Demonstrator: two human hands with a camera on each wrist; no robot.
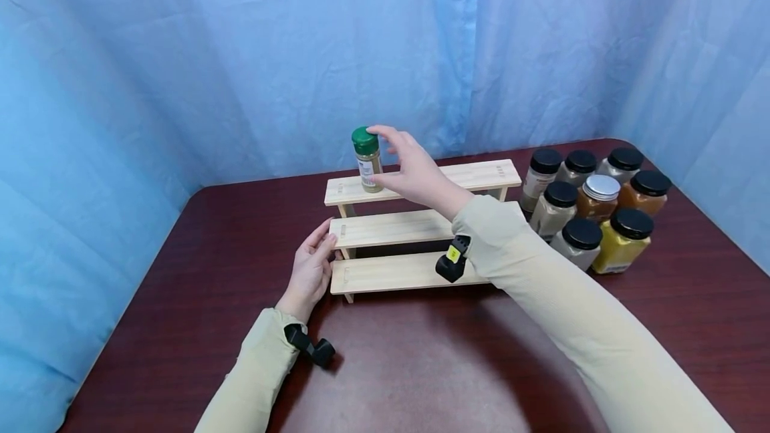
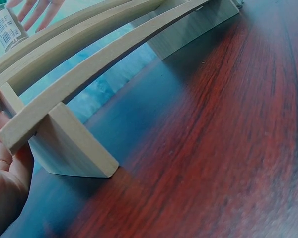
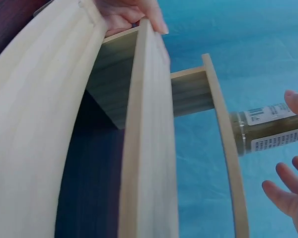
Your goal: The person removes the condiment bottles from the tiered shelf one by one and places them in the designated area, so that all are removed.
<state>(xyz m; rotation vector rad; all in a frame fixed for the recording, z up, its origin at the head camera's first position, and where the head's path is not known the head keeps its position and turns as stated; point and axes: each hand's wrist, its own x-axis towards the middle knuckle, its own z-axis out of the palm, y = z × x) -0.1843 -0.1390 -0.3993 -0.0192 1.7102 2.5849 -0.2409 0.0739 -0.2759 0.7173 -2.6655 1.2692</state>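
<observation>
A three-tier wooden shelf rack (image 1: 397, 228) stands on the dark red table. On the left of its top tier stands a spice jar (image 1: 369, 169) with a green lid and a white label. My right hand (image 1: 415, 169) is around the jar's right side, a fingertip by the lid. In the right wrist view its fingers (image 3: 286, 191) are spread and apart from the jar, while the thumb lies over the jar near the lid; contact is unclear. My left hand (image 1: 311, 268) grips the left end of the middle tier, thumb (image 3: 154, 15) on the board.
Several black-lidded spice jars (image 1: 559, 209) and one silver-lidded jar (image 1: 600, 196) are grouped right of the rack, close to its end. Blue curtains (image 1: 337, 52) hang behind and at both sides of the table (image 1: 409, 366).
</observation>
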